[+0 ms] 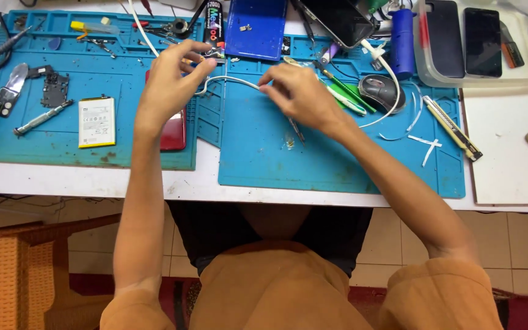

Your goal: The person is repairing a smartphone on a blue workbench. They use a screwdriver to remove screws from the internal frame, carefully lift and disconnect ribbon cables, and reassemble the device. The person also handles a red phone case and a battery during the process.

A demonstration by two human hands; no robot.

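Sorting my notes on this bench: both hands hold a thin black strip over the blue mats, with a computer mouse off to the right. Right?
Not quite: the strip between the left hand and right hand is white, as the head view shows. The blue mats and mouse are as stated.

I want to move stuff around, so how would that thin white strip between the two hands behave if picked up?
The thin white strip probably flops: it curves between the left hand and right hand. It looks very light, and likely creases easily.

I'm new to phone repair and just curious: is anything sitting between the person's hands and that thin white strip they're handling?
Nothing visible does. The left hand and the right hand each pinch one end of the thin white strip, which arcs above the blue work mat. The red phone lies below the left hand, apart from it.
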